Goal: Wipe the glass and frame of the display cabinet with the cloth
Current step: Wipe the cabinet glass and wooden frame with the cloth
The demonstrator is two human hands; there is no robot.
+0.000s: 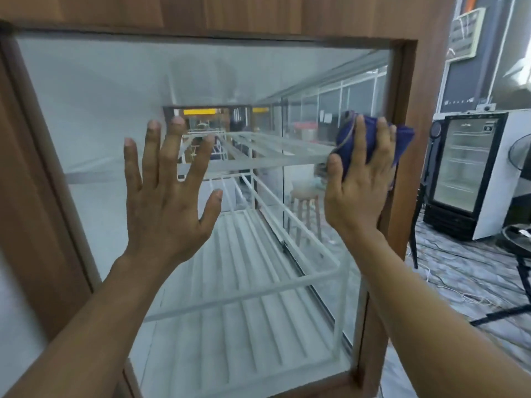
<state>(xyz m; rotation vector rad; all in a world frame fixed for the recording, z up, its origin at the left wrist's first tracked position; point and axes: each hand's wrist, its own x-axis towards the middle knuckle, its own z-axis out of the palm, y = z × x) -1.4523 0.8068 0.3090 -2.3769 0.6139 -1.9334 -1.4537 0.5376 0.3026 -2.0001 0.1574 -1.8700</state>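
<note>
The display cabinet fills the view, with a wooden frame point(413, 116) around a large glass pane point(94, 116). My left hand point(169, 196) lies flat on the glass near its middle, fingers spread and straight. My right hand point(359, 179) presses a folded blue cloth point(402, 142) against the glass close to the right side of the frame, fingers straight over the cloth. White wire shelves point(258, 282) show inside the cabinet behind the glass.
To the right of the cabinet stands a black glass-door fridge point(462, 173) on a grey patterned floor point(448, 271). Cables lie on that floor, and dark chair or stand legs point(517, 308) reach in from the right edge. A wooden stool point(307, 208) shows through the glass.
</note>
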